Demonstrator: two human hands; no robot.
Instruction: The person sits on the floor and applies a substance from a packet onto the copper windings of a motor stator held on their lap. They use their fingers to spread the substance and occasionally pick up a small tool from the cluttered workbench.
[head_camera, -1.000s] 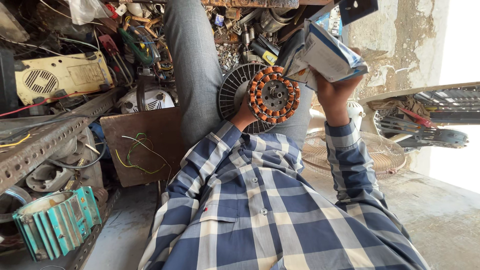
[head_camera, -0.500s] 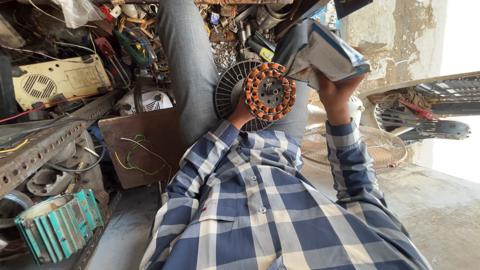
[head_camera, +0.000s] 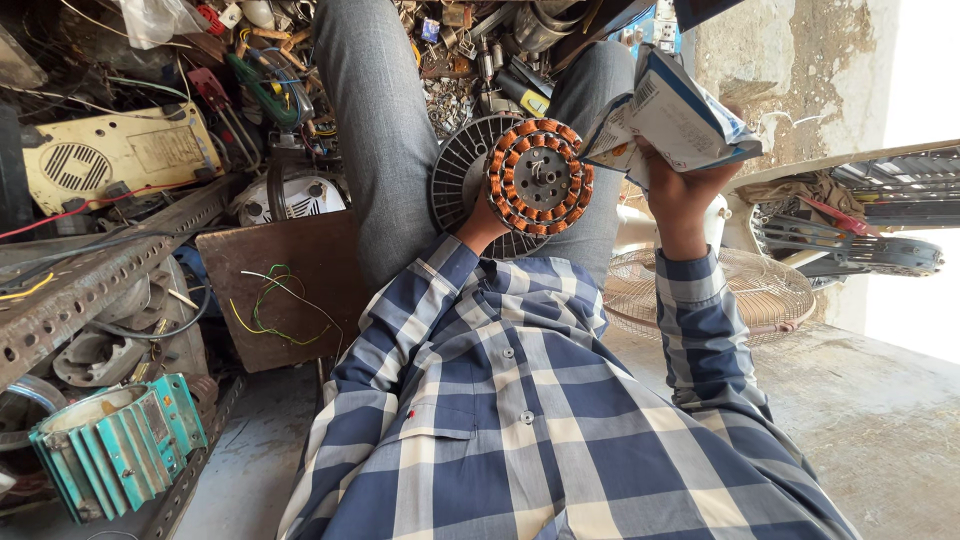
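- The left hand (head_camera: 486, 216) has its grip closed on a ceiling-fan stator (head_camera: 536, 177). It holds the stator from behind, so the fingers are mostly hidden. The ring of copper windings faces the camera, raised over the lap.
- The right hand (head_camera: 682, 192) has its grip wrapped round a blue-and-white carton (head_camera: 668, 115), tilted and held just beside the stator without clearly touching it.
- Judgement: the step in hand looks like checking the stator against the carton.
- Any further handling calls for a steady hold by the stator's core, keeping fingers off the exposed windings.
- Behind the stator lies a grey ribbed round housing (head_camera: 458, 170), against the grey trouser legs.
- A wire fan guard (head_camera: 730, 295) sits on the floor to the right.
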